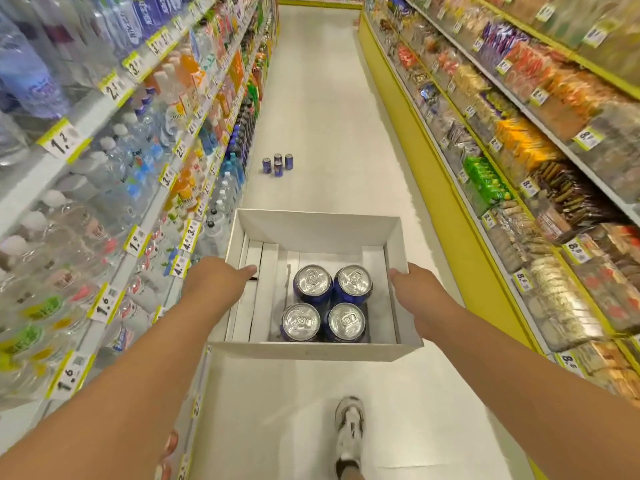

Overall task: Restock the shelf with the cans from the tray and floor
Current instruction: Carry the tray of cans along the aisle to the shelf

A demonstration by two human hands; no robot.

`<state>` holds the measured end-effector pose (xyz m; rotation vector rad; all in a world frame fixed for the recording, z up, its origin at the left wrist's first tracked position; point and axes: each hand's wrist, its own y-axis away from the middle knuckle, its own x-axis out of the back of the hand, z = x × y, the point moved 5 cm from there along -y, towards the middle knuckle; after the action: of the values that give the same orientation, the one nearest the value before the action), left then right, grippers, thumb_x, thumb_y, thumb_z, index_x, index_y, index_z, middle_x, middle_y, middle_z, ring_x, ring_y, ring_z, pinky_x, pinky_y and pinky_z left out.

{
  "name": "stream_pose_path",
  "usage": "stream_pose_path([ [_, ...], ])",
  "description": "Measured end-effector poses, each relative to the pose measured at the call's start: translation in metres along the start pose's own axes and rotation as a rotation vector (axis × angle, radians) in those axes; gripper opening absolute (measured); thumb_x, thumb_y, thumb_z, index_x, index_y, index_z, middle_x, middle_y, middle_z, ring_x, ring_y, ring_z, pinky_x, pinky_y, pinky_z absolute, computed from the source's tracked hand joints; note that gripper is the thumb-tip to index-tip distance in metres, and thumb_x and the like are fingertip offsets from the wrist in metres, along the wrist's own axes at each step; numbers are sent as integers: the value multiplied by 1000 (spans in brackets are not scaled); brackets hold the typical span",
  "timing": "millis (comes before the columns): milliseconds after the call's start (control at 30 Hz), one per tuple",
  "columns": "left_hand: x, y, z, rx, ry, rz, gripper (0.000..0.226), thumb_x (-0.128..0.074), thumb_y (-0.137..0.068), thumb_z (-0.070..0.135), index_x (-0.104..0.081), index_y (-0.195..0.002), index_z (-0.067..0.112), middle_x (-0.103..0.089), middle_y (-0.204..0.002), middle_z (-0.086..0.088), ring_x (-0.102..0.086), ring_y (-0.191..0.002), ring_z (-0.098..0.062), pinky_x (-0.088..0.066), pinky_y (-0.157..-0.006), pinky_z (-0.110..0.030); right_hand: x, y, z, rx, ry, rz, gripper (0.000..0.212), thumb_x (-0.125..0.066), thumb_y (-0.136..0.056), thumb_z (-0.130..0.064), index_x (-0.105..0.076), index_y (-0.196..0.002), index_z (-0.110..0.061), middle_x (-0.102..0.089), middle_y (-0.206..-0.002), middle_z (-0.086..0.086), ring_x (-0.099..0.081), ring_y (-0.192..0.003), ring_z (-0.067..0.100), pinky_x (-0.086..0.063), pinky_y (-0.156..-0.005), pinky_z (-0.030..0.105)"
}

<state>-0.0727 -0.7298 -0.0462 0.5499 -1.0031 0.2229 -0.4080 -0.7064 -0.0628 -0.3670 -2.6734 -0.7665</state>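
I carry a white cardboard tray (311, 351) in front of me at waist height. My left hand (216, 277) grips its left wall and my right hand (412, 289) grips its right wall. Several blue cans (327, 303) with silver tops stand upright in the tray's right half. Farther down the aisle, several more blue cans (278, 163) stand on the white floor close to the left shelf. The drinks shelf (145, 188) runs along my left, full of bottles.
A snack shelf with a yellow base (446, 188) lines the right side of the aisle. The white floor (332, 98) stretches ahead between the two shelves. My white shoe (349, 434) steps forward below the tray.
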Motion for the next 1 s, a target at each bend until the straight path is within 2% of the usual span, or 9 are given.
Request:
stream_pose_path([
  [133,0,-70,57,33,12,5,71,-64,-86,57,-57,-121,-5,-61,-91,-15,-55,-78,-31,-42,-60,-32,-6,-92,-54,26,8,-23,34,-46,-104,-28,-53,-136,-16,-49,-85,-12,-44,-72,9,-36,-75,32],
  [233,2,-126,103,36,46,38,70,-66,-86,55,-58,-122,-5,-63,-93,-16,-58,-81,-32,-43,-61,-33,-9,-161,-98,56,9,-62,37,-45,-105,-27,-51,-139,-17,-54,-99,-6,-49,-86,19,-36,-81,33],
  [300,9,-160,136,53,61,61,69,-66,-87,53,-58,-123,-5,-65,-105,-19,-58,-84,-33,-44,-65,-33,-10,-202,-130,68,16,-82,37,-45,-105,-28,-51,-139,-18,-55,-107,-3,-50,-92,21,-37,-82,33],
  [467,29,-243,215,41,25,61,66,-62,-90,51,-57,-123,-6,-65,-114,-19,-62,-98,-37,-51,-76,-36,-12,-293,-206,74,20,-80,32,-45,-105,-26,-55,-134,-18,-51,-87,-15,-45,-74,4,-38,-68,30],
  [633,36,-339,278,40,-11,42,66,-58,-92,53,-56,-124,-5,-61,-125,-20,-59,-110,-37,-44,-74,-33,-27,-387,-270,68,21,-89,28,-45,-104,-26,-57,-129,-21,-55,-88,-13,-50,-77,8,-40,-62,27],
  [700,36,-379,303,1,-67,37,66,-55,-94,53,-58,-124,-6,-59,-129,-22,-56,-116,-36,-45,-83,-35,-37,-425,-293,64,37,-87,29,-44,-103,-25,-57,-128,-19,-58,-95,-6,-53,-82,15,-42,-72,30],
  [800,39,-447,335,-1,-13,33,61,-58,-92,51,-63,-112,-7,-63,-118,-24,-60,-109,-36,-46,-81,-35,-55,-484,-330,65,53,-77,27,-43,-103,-25,-56,-126,-20,-57,-95,-6,-52,-82,14,-40,-73,31],
  [933,47,-528,374,8,27,52,54,-62,-90,50,-53,-67,3,-68,-96,-22,-63,-90,-36,-40,-66,-33,-73,-555,-384,74,64,-60,20,-41,-102,-24,-56,-115,-26,-56,-92,-12,-50,-79,9,-38,-62,28],
  [1000,54,-565,394,23,39,63,53,-63,-90,50,-57,-72,1,-69,-97,-22,-63,-91,-37,-41,-67,-33,-82,-590,-415,81,76,-70,22,-42,-102,-24,-58,-117,-24,-57,-92,-11,-51,-79,10,-40,-66,30],
])
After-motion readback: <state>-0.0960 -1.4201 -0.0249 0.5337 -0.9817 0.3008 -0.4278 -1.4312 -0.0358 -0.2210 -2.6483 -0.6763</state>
